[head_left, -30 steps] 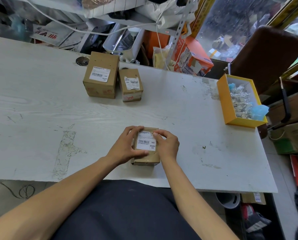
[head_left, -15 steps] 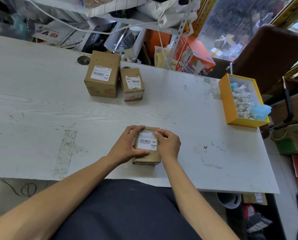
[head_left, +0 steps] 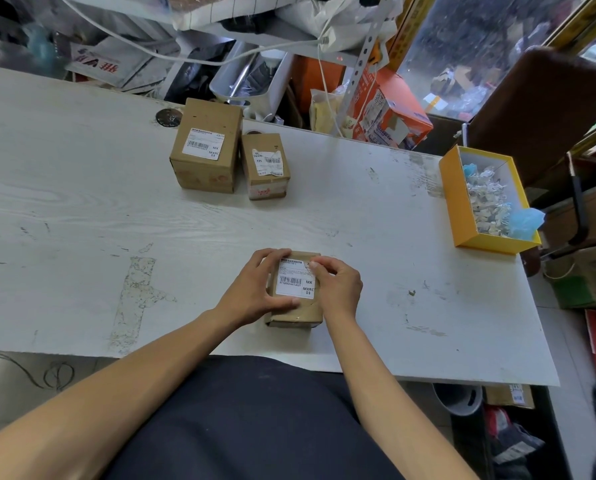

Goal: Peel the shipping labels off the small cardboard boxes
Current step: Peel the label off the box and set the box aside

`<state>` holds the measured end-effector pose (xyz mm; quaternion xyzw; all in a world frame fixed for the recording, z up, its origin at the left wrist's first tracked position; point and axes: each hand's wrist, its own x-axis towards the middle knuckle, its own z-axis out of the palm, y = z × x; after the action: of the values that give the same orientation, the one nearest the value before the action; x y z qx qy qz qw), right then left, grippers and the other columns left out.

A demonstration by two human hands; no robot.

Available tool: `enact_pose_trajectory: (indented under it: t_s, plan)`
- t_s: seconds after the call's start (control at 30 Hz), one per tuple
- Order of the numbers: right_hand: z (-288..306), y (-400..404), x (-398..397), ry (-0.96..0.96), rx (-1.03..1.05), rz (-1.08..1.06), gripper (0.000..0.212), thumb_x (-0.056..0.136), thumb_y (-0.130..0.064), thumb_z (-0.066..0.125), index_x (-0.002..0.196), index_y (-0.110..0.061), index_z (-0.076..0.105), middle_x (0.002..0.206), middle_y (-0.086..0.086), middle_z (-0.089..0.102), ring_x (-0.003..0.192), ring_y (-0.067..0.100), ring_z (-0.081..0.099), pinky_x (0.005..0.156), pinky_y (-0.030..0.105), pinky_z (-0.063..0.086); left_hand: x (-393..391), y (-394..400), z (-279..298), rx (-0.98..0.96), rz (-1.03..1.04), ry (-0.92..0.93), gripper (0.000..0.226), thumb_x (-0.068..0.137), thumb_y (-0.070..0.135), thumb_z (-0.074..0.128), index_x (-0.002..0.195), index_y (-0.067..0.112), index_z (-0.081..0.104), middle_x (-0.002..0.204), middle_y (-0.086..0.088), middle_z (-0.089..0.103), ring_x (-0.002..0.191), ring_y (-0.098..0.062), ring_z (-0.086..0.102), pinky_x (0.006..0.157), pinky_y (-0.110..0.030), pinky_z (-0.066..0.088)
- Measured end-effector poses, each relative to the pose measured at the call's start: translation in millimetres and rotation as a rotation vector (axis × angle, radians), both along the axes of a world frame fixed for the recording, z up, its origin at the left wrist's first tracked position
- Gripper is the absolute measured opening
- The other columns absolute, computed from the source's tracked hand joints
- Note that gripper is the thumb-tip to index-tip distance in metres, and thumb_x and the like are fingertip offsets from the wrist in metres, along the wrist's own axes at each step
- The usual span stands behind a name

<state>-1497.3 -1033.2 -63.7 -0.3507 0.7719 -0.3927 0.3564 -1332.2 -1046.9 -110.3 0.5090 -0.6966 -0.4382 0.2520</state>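
From the head view, the right hand point(head_left: 338, 284) has shifted since a second ago: its fingertips point(head_left: 315, 266) have crept from the label's right edge up to its far right corner, where they are now pinched narrow. A small fold of white seems to lift there, though it is too small to be sure. I judge this as the start of the peel on the first box, with the label otherwise still stuck flat.

The left hand point(head_left: 256, 289) has not moved; its fingers are spread wide around the left side of the box point(head_left: 298, 311), thumb pressed just below the label point(head_left: 294, 282) (a steadying grip, not a pulling one). The box sits on the table point(head_left: 81, 209) near its front edge, between the two hands.

The box is plain brown cardboard, squarish, with a glossy strip of tape along its near edge. The label is smooth white paper with a barcode and black print. Well beyond the fingers stand a larger box point(head_left: 204, 147) and a small box point(head_left: 265, 164), touching or nearly so, both with labels on; the small one's label looks wrinkled. The table is white, worn, with scuffs and a rough tape residue patch left of the left hand. Far right of the right fingers sits a yellow tray point(head_left: 454, 202) of crumpled scraps.
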Motion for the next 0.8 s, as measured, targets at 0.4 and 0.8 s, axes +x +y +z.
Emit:
enact_pose_trajectory:
  t_s: [0.4, 0.8]
  plan:
    - [-0.1, -0.1, 0.3, 0.008, 0.008, -0.002, 0.006, 0.086, -0.019, 0.072, 0.085, -0.024, 0.075, 0.095, -0.006, 0.073, 0.09, 0.011, 0.067, 0.077, 0.024, 0.054, 0.3, -0.6, -0.3, 0.012, 0.0, 0.002, 0.098, 0.06, 0.061, 0.08, 0.144, 0.035, 0.038, 0.138, 0.014, 0.036, 0.122, -0.005, 0.043, 0.091, -0.034, 0.055]
    - [0.4, 0.6, -0.2, 0.025, 0.008, 0.001, 0.006, 0.087, -0.02, 0.071, 0.089, -0.021, 0.076, 0.095, -0.008, 0.072, 0.089, 0.009, 0.065, 0.069, 0.01, 0.047, 0.6, -0.7, -2.7, -0.015, -0.003, -0.015, 0.097, 0.063, 0.058, 0.082, 0.145, 0.033, 0.037, 0.14, 0.011, 0.037, 0.123, -0.005, 0.043, 0.093, -0.033, 0.054]
